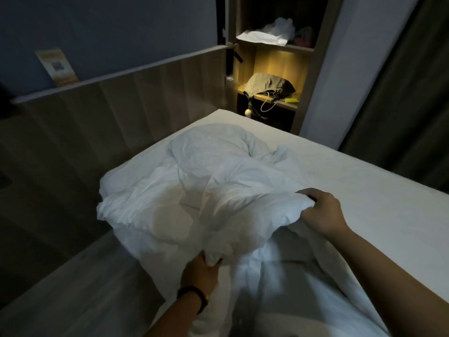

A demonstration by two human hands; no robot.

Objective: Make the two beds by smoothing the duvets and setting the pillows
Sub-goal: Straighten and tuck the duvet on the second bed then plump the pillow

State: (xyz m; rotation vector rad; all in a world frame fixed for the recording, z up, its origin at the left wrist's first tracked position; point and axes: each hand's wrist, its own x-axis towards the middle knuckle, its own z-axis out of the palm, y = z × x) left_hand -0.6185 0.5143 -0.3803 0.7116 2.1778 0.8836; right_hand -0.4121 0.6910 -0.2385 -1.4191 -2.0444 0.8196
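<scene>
White duvet [194, 190], bunched on a bed [364, 190], gripped at two points.

Left hand [200, 268]: arm reaching up from below, dark wristband [193, 296] on the wrist, fingers curled into a low fold of fabric, which bulges just above them. Right hand [320, 212]: arm extended from the lower right, fingers and thumb pinching a raised edge of the duvet, the crumpled mass spreading leftward and beyond the fingertips. Past it, a lit shelf [269, 92] with a grey bag [269, 85].
</scene>
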